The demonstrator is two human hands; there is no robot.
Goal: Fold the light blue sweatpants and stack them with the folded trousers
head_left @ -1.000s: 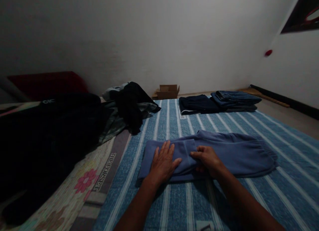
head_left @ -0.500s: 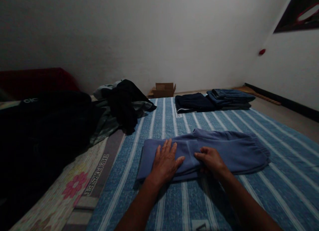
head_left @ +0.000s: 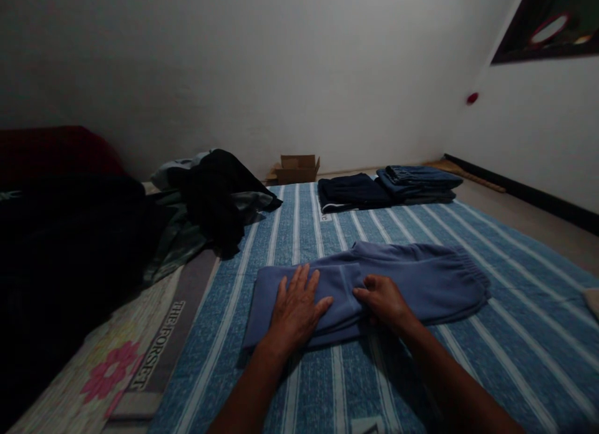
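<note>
Lying near on the striped sheet (head_left: 215,340), the blue trousers (head_left: 407,278) are partly folded — legs (head_left: 266,290) doubled back, waist end (head_left: 468,275) unfolded at right — left hand (head_left: 299,303) spread on top, right hand (head_left: 384,300) curled at the hem (head_left: 350,278), grip unclear.

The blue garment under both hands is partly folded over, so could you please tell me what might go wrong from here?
The left hand lies flat on the folded-over part of the blue garment, while the right hand is at that part's edge; a pull there might wrinkle the fabric.

The layers along the near side look uneven, so they could end up misaligned if pressed down like this.
</note>
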